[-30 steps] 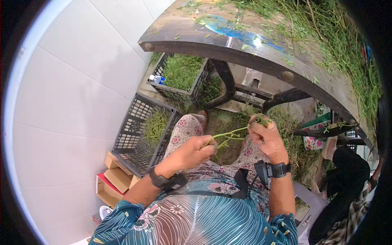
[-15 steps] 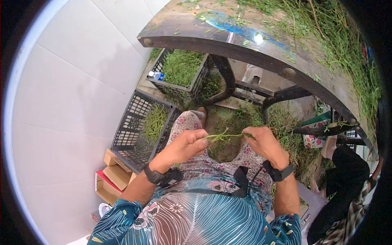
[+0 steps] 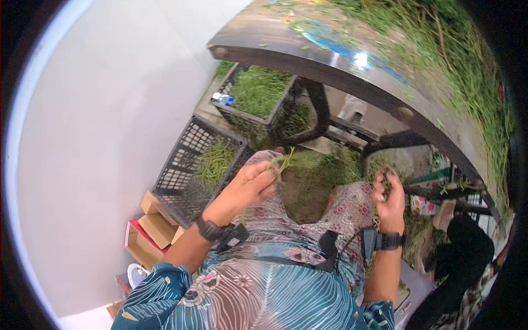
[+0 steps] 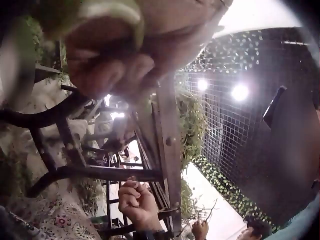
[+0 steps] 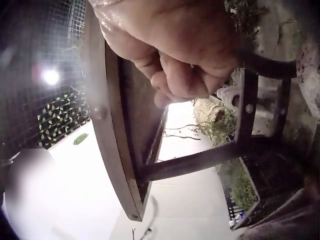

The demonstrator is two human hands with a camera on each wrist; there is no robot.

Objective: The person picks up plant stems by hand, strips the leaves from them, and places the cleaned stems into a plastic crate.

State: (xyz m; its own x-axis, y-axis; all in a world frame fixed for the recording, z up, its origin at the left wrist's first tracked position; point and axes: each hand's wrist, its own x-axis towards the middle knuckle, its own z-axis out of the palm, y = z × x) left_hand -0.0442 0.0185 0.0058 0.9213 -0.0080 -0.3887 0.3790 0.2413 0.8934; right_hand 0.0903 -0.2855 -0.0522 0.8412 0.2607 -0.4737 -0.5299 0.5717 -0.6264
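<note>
My left hand (image 3: 252,184) pinches a few thin green stems (image 3: 286,161) above my left knee; their ends stick out past the fingertips. Close up in the left wrist view, a blurred stem (image 4: 136,20) curves over the curled fingers of that hand (image 4: 107,65). Raised above my right knee, my right hand (image 3: 389,202) has its fingers curled, and I see nothing clearly held in it. The right wrist view shows the back of this hand (image 5: 172,47) with bent fingers. Left of my legs, a black crate (image 3: 175,164) contains loose green stems (image 3: 217,160).
A table (image 3: 308,56) with a dark edge and heaped greens (image 3: 440,49) curves overhead. Below it stand a second crate (image 3: 270,116) of leafy greens and a bottle (image 3: 222,99). Cardboard boxes (image 3: 158,228) lie at left; another person's dark-clothed leg (image 3: 465,247) is at right.
My hands have separated: the right moved outward to the right, the left slightly up and left with the stems. The stems no longer stretch between both hands.
</note>
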